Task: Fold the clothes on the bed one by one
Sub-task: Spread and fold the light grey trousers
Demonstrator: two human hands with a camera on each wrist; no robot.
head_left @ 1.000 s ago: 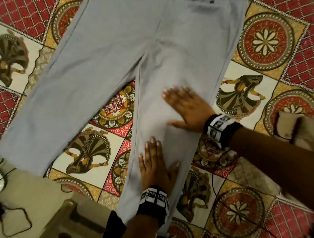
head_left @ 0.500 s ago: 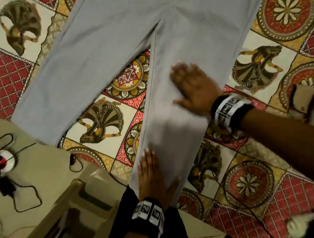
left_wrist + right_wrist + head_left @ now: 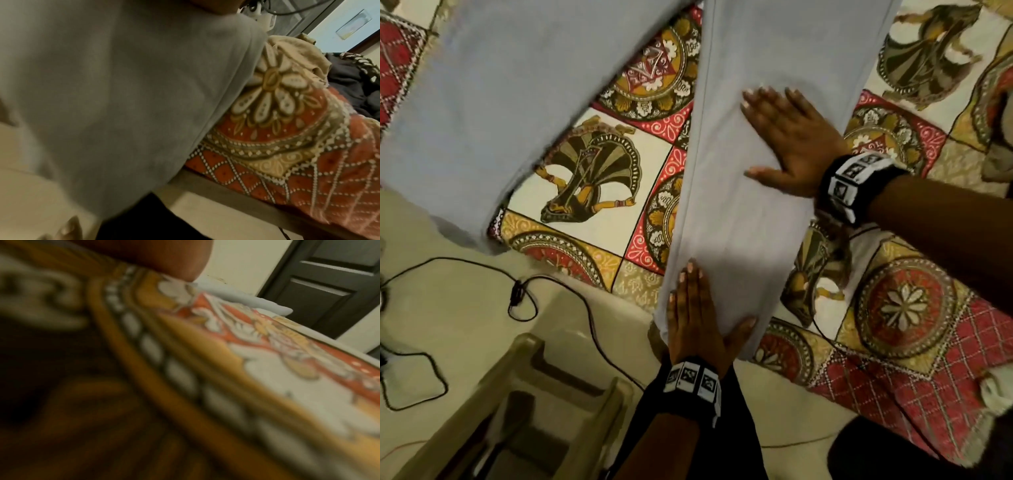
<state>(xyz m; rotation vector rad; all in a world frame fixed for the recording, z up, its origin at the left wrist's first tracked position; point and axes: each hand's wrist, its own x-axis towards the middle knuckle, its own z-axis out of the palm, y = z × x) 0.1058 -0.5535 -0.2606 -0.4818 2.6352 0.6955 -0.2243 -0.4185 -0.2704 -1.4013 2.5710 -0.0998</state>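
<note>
Grey trousers (image 3: 756, 212) spread flat on a patterned bedspread (image 3: 599, 164), legs apart in a V, hems over the near edge of the bed. Left hand (image 3: 698, 322) flat on the hem end of one leg, fingers straight and together, thumb out to the side, pressing the cloth down. Right hand (image 3: 787, 137) further up the same leg, beyond the left hand's fingertips, palm down, fingers splayed. Other trouser leg (image 3: 482, 113) well apart to the left of both hands, not touched.

Judged from this: smoothing stage only, no fold made yet; legs not yet brought together, lengthwise fold and all cross folds left to do. More garments left too.

Seen only from the left wrist: crumpled beige cloth (image 3: 296, 53) and a dark garment (image 3: 349, 84) heaped on the bed off to the right of that hand, waiting; grey fabric (image 3: 123, 97) close up, hanging past the bed edge. Seen only from the right wrist: blurred bedspread pattern (image 3: 226, 361) close under the palm, a dark door (image 3: 329, 288) beyond. Seen only from the head: both hands' placing, a black cable (image 3: 524, 294) on the floor left of the left hand.
</note>
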